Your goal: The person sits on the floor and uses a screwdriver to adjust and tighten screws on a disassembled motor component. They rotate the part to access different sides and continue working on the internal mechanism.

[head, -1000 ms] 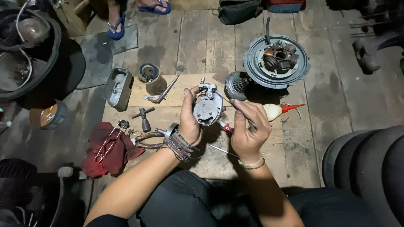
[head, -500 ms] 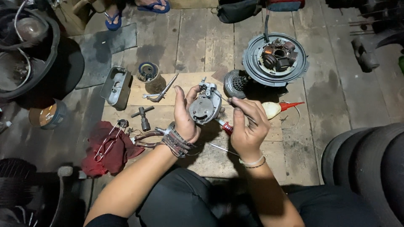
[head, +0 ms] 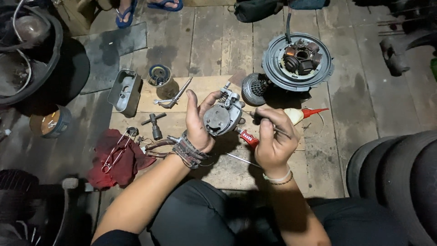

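On the floor: a wooden board [head: 214,91] is laid over grey planks, seen from above the seated person's lap.
Left hand [head: 198,125]: fingers are curled around a small grey carburettor [head: 222,116], which is held up over the board.
Right hand [head: 273,139]: fingertips are pinched on a thin metal rod [head: 268,124], its tip set at the carburettor's side.
Beneath the hands: a red-handled screwdriver [head: 248,139] is partly hidden by the right hand.
Around: a stator plate [head: 298,61], a gear cluster [head: 254,89], an oil bottle with red spout [head: 305,114], a T-handle tool [head: 154,124], a metal cover [head: 124,91] and a red rag [head: 116,157] are spread about.
Against the earlier frames: the carburettor is held in much the same place, turned slightly.
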